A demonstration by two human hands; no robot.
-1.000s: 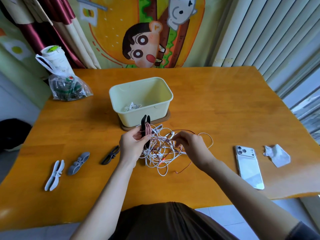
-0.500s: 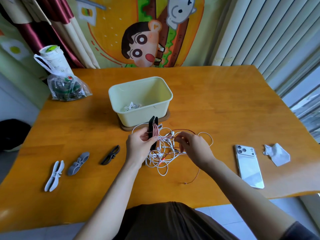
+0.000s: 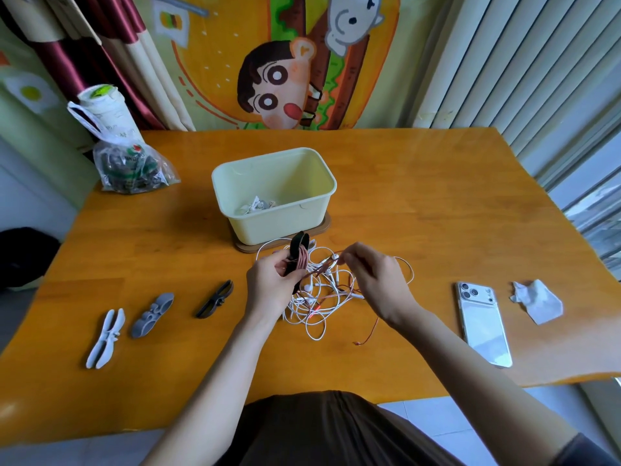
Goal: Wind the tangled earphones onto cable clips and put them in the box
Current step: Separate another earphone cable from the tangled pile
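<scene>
A glossy orange-brown wooden surface (image 3: 437,213) is viewed from above. Near its centre, a black plastic cable clip (image 3: 295,250) is held upright in the left hand (image 3: 268,287), with the fingers curled round its lower half so that the forked top is left free for winding. Turns of thin copper-red earphone cable (image 3: 302,265) are already wrapped round the clip's waist. At 3 o'clock from the clip, the right hand (image 3: 379,280) is pinched on the loose run of what appears to be the same cable, probably to keep it taut for the next turn.

Beneath both hands a tangled heap of white earphones (image 3: 316,304) is spread, not yet sorted. At 12 o'clock from the hands, an open pale yellow rectangular plastic box (image 3: 279,223) is placed within easy reach, with one wound white bundle (image 3: 257,206) inside. At 9 o'clock, three spare clips are laid in a row, black (image 3: 215,299), grey (image 3: 153,314) and white (image 3: 106,338), seemingly ready for the remaining earphones. A white smartphone (image 3: 484,324) is set aside at 3 o'clock.
</scene>
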